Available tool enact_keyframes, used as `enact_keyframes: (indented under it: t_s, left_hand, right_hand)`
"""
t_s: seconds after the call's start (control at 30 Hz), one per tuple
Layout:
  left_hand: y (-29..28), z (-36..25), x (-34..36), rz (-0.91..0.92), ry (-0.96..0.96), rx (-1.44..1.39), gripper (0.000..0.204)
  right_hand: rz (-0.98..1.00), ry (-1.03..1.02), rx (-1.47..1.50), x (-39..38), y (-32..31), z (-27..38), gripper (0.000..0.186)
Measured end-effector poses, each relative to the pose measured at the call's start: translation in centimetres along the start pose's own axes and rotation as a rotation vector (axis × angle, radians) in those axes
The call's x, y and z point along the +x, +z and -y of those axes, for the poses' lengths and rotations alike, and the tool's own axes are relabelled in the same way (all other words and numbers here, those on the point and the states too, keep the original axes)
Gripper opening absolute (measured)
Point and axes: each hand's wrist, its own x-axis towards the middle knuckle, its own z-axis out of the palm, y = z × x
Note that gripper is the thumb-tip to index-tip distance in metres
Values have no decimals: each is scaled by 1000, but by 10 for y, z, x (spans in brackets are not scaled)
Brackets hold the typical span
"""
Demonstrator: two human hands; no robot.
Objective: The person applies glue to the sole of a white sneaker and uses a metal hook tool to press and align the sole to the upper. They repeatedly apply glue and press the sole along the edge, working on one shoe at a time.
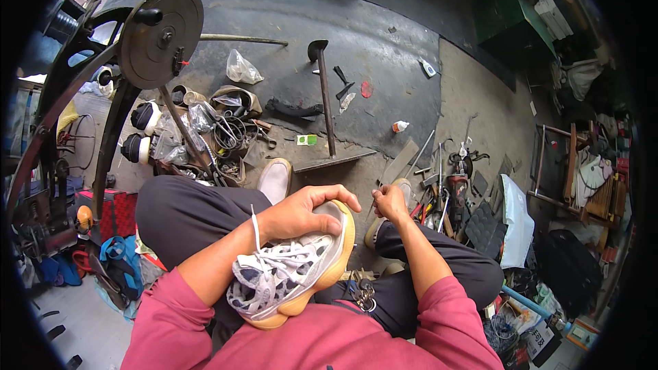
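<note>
Head view, the only one I have, shows me sitting low with a sneaker [295, 270] on my lap, in the lower middle of the frame. It is a grey and white shoe with white laces and a thick yellow sole, lying on its side, the toe pointing toward the upper right. My left hand [308, 211] lies over its toe part, the fingers curled around the front edge of the sole; the grip is closed on the shoe and presses it against my thigh. My right hand [389, 202] is just beside the toe, a little to the right of it and not touching it. Its fingers are pinched together around something thin, maybe a needle or an awl, but it is too small for me to say which.

I judge that the step in hand is work on the front of the sole, with the shoe held steady. The next move, I think, calls for a firm left grip, so the shoe does not turn, and an exact aim of the thin tool at the seam.

Beyond my knees, on the dark floor [384, 48], stands an iron shoe last on its stand [324, 96], and many hand tools [439, 192] lie at the right. A large black wheel [162, 35] is in the upper left.
</note>
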Motion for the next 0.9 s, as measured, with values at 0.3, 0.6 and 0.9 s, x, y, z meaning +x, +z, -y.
enact_keyframes:
  t_s: [0.3, 0.6, 0.9]
  left_hand:
    - [3, 5, 4, 10, 35, 77, 41]
    - [-6, 6, -8, -86, 28, 95, 40]
    - [-8, 2, -7, -46, 42, 155, 48]
  right_hand:
    - [15, -190, -62, 41, 17, 72, 38]
    - [6, -138, -454, 85, 48, 102, 33]
    - [-23, -236, -367, 59, 13, 117, 32]
